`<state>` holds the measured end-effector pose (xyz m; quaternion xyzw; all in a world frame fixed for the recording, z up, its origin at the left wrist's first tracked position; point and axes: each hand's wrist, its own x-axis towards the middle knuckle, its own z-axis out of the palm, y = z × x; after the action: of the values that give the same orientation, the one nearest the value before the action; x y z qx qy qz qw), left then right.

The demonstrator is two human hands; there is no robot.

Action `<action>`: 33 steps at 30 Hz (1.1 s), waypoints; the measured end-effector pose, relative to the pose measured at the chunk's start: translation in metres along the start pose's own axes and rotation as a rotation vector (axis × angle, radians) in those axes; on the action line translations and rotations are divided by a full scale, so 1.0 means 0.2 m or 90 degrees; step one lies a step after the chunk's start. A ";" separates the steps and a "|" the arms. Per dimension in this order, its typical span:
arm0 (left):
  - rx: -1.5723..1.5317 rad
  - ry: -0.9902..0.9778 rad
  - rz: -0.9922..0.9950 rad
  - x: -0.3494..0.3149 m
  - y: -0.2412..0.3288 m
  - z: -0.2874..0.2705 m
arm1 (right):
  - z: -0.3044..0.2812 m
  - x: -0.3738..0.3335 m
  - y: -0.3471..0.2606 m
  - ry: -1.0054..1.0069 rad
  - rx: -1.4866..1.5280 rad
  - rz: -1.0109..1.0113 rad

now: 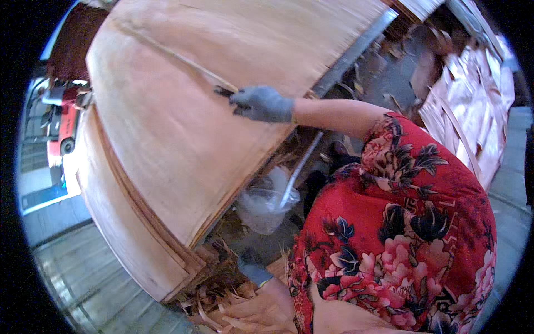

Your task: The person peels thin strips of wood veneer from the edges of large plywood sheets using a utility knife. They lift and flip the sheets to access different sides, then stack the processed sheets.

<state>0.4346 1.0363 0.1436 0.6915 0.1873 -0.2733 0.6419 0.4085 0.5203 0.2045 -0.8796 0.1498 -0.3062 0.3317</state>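
My right hand [261, 103], in a grey-blue glove, is closed round the near end of a long thin stick [183, 60]. A dark piece shows at its fingers. The stick stretches toward the far left over a broad, pale wood veneer sheet [183, 145] on top of a stack. Lower down, my left hand [253, 270], gloved alike, is beside the stack's near corner, close to torn veneer scraps [222, 300]. Its fingers are blurred and partly lost against the dark background, so their grip does not show.
Below the stack's near edge hangs or lies a clear plastic bag [258, 209] by a pale bar [300, 167]. Crumpled veneer [467, 106] is heaped at right. A metal rail [356, 53] runs along the stack's side. A red forklift-like vehicle [67, 122] stands at far left.
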 end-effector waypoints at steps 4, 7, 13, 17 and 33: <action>0.158 -0.190 -0.049 -0.06 0.04 0.28 | -0.20 -0.62 0.04 -0.105 0.045 0.155; 0.321 -0.319 0.029 -0.09 0.05 0.65 | -0.35 -0.99 0.26 0.040 0.126 0.581; 0.343 -0.356 -0.196 -0.24 0.10 1.30 | -0.69 -1.02 0.34 -0.122 0.335 0.631; 0.265 -0.276 -0.229 -0.25 -0.03 1.21 | -0.42 -1.03 0.31 -0.340 0.369 0.353; 0.431 -0.202 0.009 -0.63 -0.06 1.11 | 0.48 -0.97 0.03 -0.560 -0.014 -0.032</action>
<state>0.2988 0.8290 0.2067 0.8150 -0.0200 -0.4191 0.3996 0.3216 0.6544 0.0587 -0.9332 -0.0235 0.0910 0.3468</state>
